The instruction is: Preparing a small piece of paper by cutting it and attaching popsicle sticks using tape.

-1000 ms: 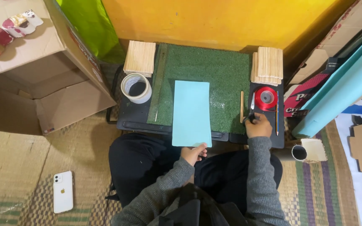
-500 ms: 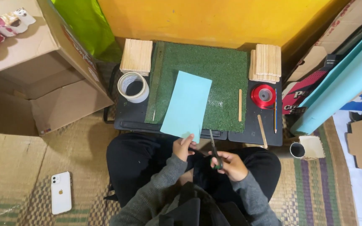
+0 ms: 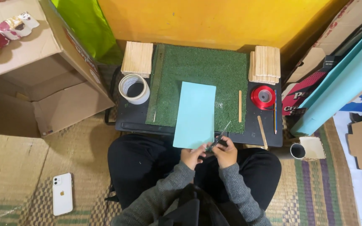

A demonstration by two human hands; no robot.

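Now my right hand has brought the scissors from beside the red tape roll to the blue paper sheet, whose near edge my left hand pinches, ready for cutting.

- One light blue paper sheet
- One pair of scissors
- Two stacks of wooden sticks
- Two tape rolls: white, red
- Two loose sticks
- One white phone

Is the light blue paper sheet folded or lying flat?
Flat: the paper sheet lies spread on the green mat, its near edge overhanging toward the hands.
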